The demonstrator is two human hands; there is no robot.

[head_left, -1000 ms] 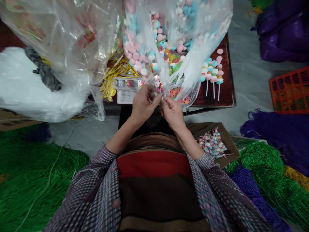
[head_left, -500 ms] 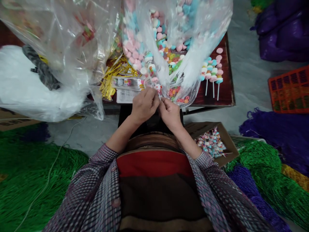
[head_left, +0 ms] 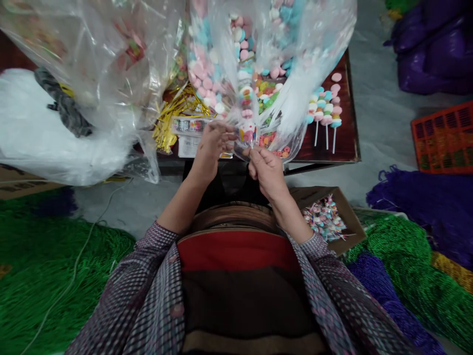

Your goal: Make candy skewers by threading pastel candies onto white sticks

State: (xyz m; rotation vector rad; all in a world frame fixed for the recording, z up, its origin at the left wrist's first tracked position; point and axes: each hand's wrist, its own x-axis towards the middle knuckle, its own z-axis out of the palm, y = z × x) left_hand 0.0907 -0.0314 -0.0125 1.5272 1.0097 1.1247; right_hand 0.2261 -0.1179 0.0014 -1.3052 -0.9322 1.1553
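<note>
A candy skewer in a clear printed wrapper [head_left: 247,106] points away from me above the table edge. My right hand [head_left: 268,170] pinches its lower end, where the stick is. Just left of the wrapper, my left hand [head_left: 215,148] is raised with its fingers apart and nothing seen in them. Gold twist ties [head_left: 164,129] lie to the left of my left hand. Behind the skewer are clear bags of pink, white and blue candies [head_left: 205,81]. Several unwrapped skewers [head_left: 325,108] rest on the right part of the table.
An open carton [head_left: 349,217] of wrapped candy sticks stands on the floor at right. A large clear bag [head_left: 111,59] covers the table's left side. An orange crate [head_left: 443,138] and purple and green bundles [head_left: 410,266] lie farther right. Green strands [head_left: 55,256] fill the lower left.
My left hand has let go, opened and moved left. My right hand has shifted slightly right, and the wrapped skewer now stands straighter and shows more fully.
</note>
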